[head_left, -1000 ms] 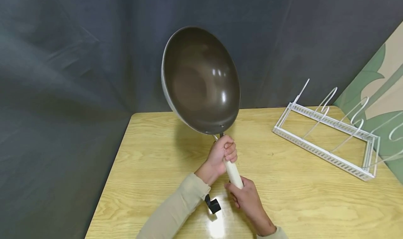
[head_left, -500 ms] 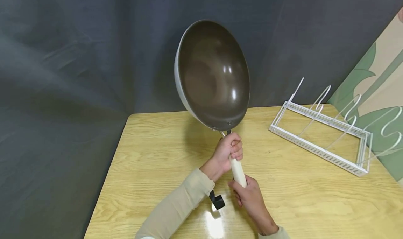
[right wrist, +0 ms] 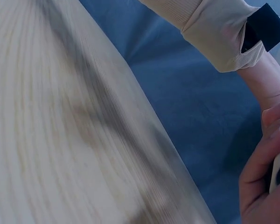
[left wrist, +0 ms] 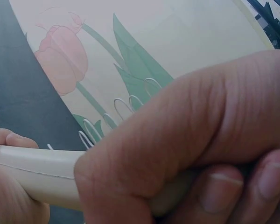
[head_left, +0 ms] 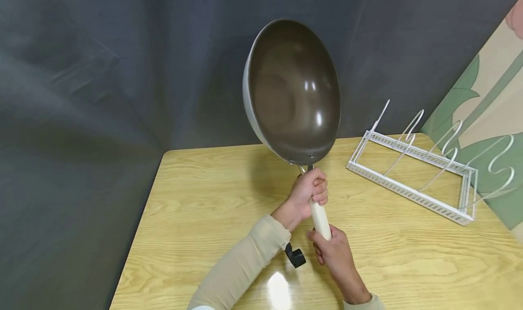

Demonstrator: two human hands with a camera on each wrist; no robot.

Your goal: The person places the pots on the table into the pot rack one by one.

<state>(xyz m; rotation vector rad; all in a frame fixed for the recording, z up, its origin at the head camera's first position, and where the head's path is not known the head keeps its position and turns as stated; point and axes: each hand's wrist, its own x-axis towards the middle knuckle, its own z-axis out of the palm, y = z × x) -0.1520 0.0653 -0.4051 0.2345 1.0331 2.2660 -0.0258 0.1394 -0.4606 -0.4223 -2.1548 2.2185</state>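
Note:
A deep wok (head_left: 295, 92) with a brown inside and pale outer wall is held up above the table, its mouth turned toward me and somewhat right. My left hand (head_left: 307, 194) grips its cream handle (head_left: 321, 221) close to the pan, fingers wrapped round. Lower down, my right hand (head_left: 335, 254) holds the handle's end, thumb along its top. Both hands on the handle (left wrist: 42, 172) also show in the left wrist view. At the right wrist view's edge, my right hand (right wrist: 259, 191) is partly cut off around the handle's end.
On the table's right side stands a white wire rack (head_left: 408, 194) with upright curved dividers. Dark cloth (head_left: 81, 174) hangs behind and left of the wooden table (head_left: 192, 237). A flower-patterned panel (head_left: 470, 87) lies to the right. A black strap (head_left: 296, 258) dangles at the left wrist.
The wok, with both hands on its handle, has moved right and slightly up, closer to the rack. The rack and background have shifted a little left in the head view.

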